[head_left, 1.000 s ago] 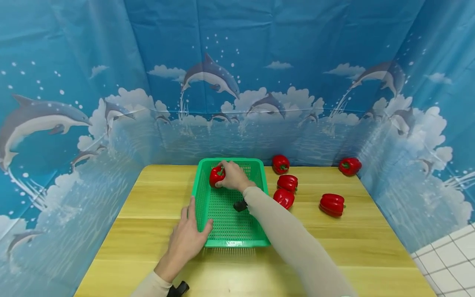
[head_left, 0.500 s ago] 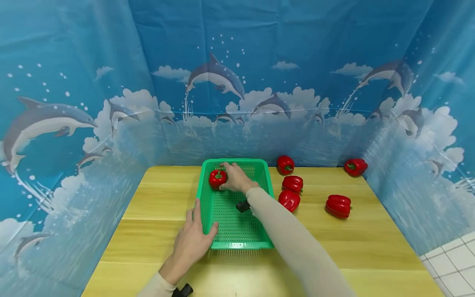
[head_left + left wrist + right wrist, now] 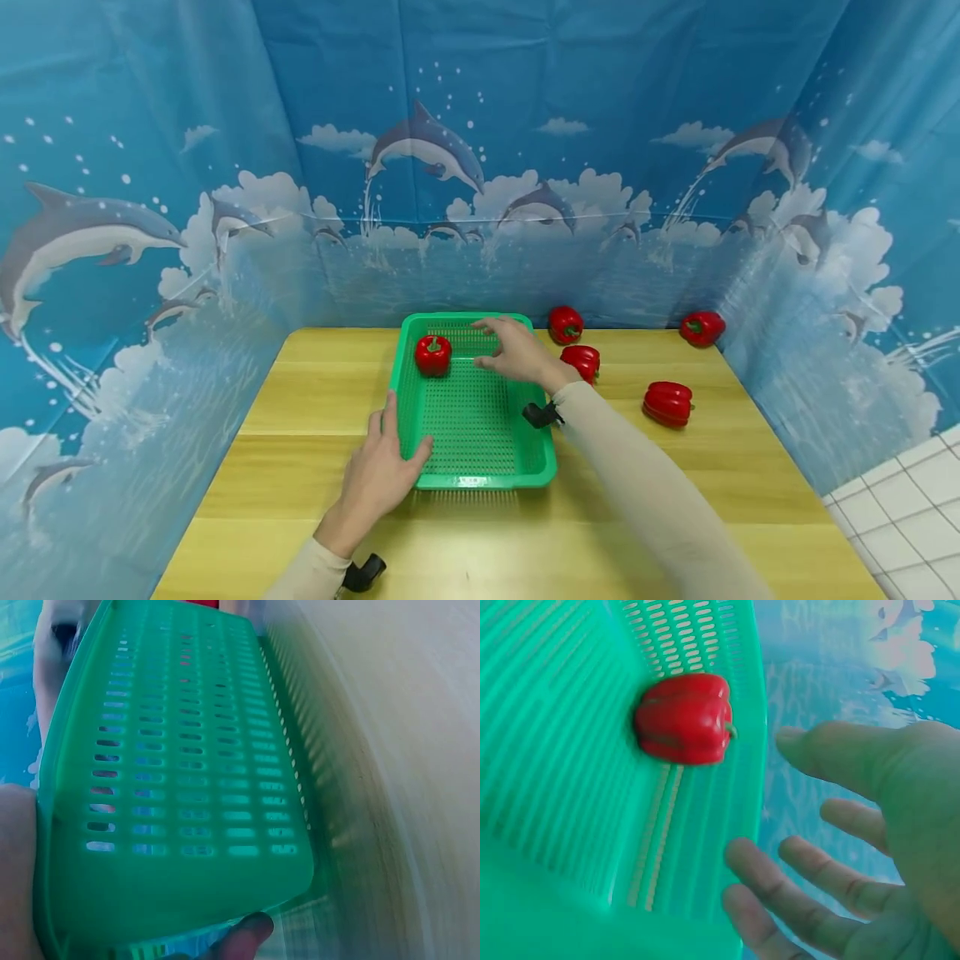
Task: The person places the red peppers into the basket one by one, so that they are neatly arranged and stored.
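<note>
A red bell pepper (image 3: 433, 356) stands stem up in the far left corner of the green plastic basket (image 3: 480, 482); the right wrist view also shows this bell pepper (image 3: 682, 720). My right hand (image 3: 517, 350) hovers over the basket's far right part, fingers spread and loosely bent, holding nothing and apart from the pepper. My left hand (image 3: 382, 467) holds the basket's near left corner, thumb over the rim and fingers along the outside. In the left wrist view a fingertip (image 3: 251, 934) shows beside the perforated wall (image 3: 180, 787).
Right of the basket lie more bell peppers: one at the back (image 3: 566, 325), one partly behind my right wrist (image 3: 581, 362), one in the far right corner (image 3: 702, 328) and one farther forward (image 3: 667, 404). A dolphin-print curtain (image 3: 450, 275) borders the wooden table (image 3: 285, 475).
My right hand has let go of the bell pepper in the basket and moved right, away from it. The left hand stays at the basket's corner. The view shifts slightly.
</note>
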{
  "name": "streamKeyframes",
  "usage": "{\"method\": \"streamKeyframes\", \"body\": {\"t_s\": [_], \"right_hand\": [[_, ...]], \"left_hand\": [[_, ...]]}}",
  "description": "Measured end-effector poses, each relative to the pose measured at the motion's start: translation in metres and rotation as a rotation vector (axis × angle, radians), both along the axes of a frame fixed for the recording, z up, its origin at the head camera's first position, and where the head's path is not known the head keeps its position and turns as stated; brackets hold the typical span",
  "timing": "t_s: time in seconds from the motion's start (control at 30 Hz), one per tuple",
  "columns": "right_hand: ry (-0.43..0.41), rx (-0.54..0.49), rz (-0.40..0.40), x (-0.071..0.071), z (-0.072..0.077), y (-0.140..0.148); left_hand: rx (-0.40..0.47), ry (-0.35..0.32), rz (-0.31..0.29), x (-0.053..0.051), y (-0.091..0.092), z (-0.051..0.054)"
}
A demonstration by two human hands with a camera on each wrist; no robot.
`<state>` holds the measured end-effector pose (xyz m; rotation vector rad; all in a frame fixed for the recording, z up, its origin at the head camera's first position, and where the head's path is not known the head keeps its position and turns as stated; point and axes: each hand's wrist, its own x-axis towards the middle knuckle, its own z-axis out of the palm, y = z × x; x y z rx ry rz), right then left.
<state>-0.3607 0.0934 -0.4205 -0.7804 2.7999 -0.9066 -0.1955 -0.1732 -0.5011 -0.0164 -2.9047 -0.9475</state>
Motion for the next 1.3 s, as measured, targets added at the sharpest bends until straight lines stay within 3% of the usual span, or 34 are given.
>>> {"method": "streamKeyframes", "body": {"t_s": [0.23, 0.5, 0.63, 0.9, 1.1, 1.3], "right_hand": [[0.090, 0.004, -0.062, 0.018, -0.004, 0.054], [0.169, 0.002, -0.118, 0.027, -0.033, 0.106], [0.148, -0.012, -0.142, 0.034, -0.050, 0.123], [0.060, -0.007, -0.266, 0.044, -0.075, 0.146], [0.013, -0.040, -0.306, 0.047, -0.082, 0.149], [-0.060, -0.044, -0.311, 0.053, -0.088, 0.153]], "left_hand": [[-0.016, -0.007, 0.012, -0.004, -0.007, 0.003], [-0.034, -0.039, 0.037, 0.001, -0.016, 0.003], [-0.045, -0.043, 0.036, 0.001, -0.017, 0.004], [-0.033, -0.042, 0.005, -0.005, -0.006, 0.006], [-0.030, -0.042, 0.001, -0.004, -0.003, 0.010], [-0.023, -0.037, -0.001, -0.001, 0.001, 0.006]]}}
